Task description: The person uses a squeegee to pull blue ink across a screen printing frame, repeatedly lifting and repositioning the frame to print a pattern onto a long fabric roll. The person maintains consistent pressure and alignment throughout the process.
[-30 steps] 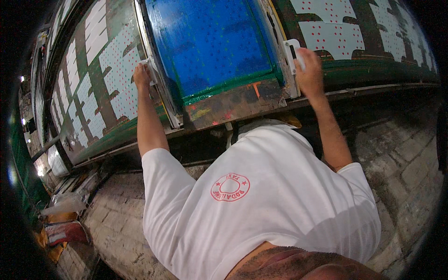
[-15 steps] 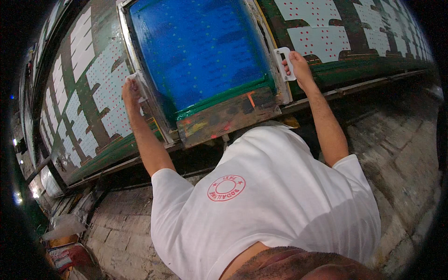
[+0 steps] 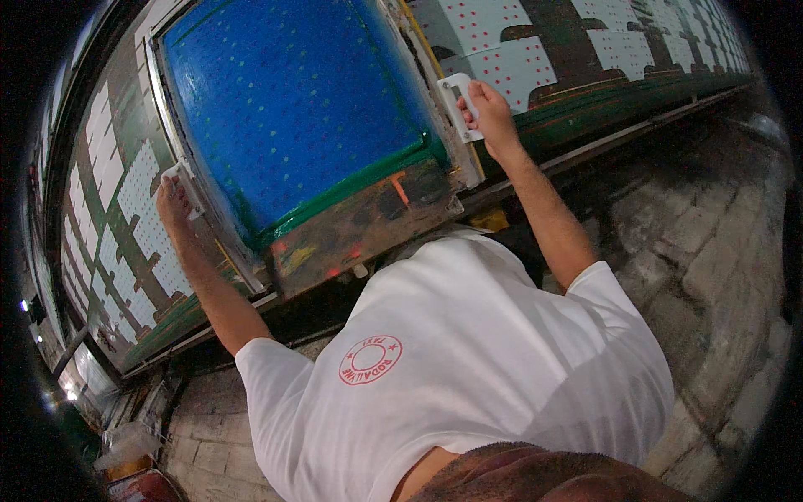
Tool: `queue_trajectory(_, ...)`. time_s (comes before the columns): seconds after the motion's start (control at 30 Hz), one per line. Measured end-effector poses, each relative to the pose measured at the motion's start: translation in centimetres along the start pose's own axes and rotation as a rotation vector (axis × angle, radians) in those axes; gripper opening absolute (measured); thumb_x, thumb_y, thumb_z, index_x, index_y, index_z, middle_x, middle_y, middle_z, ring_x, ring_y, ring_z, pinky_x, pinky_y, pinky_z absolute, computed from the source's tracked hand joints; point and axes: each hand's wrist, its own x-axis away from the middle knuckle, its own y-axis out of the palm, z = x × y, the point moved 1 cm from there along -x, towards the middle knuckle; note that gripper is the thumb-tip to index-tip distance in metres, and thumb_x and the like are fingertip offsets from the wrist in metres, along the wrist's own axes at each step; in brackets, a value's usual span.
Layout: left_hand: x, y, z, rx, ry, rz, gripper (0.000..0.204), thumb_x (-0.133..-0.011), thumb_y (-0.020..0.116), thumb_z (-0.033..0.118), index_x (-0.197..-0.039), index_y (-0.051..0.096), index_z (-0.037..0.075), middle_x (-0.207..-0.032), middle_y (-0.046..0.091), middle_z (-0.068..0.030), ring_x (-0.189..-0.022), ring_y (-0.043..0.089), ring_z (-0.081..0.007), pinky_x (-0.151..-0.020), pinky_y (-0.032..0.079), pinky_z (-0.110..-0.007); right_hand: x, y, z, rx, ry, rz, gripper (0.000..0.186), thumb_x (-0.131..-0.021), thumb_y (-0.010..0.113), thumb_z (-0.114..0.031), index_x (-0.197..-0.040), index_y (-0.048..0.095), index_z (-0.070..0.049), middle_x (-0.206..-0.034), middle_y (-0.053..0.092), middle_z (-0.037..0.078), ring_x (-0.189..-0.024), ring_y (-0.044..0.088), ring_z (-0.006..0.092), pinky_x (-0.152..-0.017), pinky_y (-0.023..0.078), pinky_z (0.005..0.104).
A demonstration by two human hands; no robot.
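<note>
A screen-printing frame [image 3: 170, 117] with a shiny blue mesh [image 3: 293, 100] lies over the long printing table in front of me. My left hand [image 3: 174, 201] is closed round the white handle [image 3: 191, 188] on its left rail. On the right rail, my right hand [image 3: 489, 119] has its fingers curled through a second white handle [image 3: 459, 81]. Green borders the lower mesh, and below it runs a paint-stained board [image 3: 360, 224] with an orange mark. What lies directly beneath the frame is mostly hidden.
Light pieces printed with red dots [image 3: 510, 71] lie in rows on the table to the right. More pale pieces [image 3: 150, 188] cover the left side. A rail [image 3: 619, 138] edges the table. Past it is a worn block floor [image 3: 694, 217], with a plastic bag [image 3: 130, 443] at lower left.
The frame and both hands sit farther left in the picture, and the whole view has tilted. Both hands keep their hold on the handles.
</note>
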Motion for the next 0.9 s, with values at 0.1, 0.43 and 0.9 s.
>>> queue_trajectory(0.1,2.4,6.9,0.7,0.024,0.003,0.029,0.051,-0.103,0.054,0.051,-0.117,0.066,0.003,-0.075,0.050,0.0037,-0.057,0.040,-0.0069,-0.048,0.029,-0.026,-2.7,-7.0,-2.3,0.013,-0.034,0.047,0.037,-0.106,0.052,-0.042,-0.117,0.064,-0.008,-0.088,0.064,0.000,-0.067,0.052,0.0062,-0.058,0.045,0.0242)
queue_trajectory(0.43,13.6,28.6,2.1,0.165,-0.034,-0.047,0.040,-0.105,0.052,0.045,-0.108,0.061,0.006,-0.071,0.048,0.0036,-0.054,0.039,-0.0057,-0.046,0.029,-0.022,-9.6,-27.6,-5.5,0.102,-0.024,0.114,0.039,-0.103,0.058,-0.048,-0.113,0.063,-0.011,-0.082,0.059,-0.003,-0.064,0.047,0.0029,-0.057,0.040,0.0214)
queue_trajectory(0.9,17.3,34.8,3.4,0.066,0.060,0.005,0.042,-0.107,0.048,0.046,-0.100,0.060,0.007,-0.073,0.050,0.0031,-0.055,0.041,-0.0071,-0.046,0.032,-0.026,-10.6,-34.2,-4.9,0.084,-0.034,0.039,0.052,-0.101,0.059,-0.055,-0.119,0.062,-0.006,-0.082,0.058,-0.002,-0.066,0.048,0.0024,-0.056,0.037,0.0196)
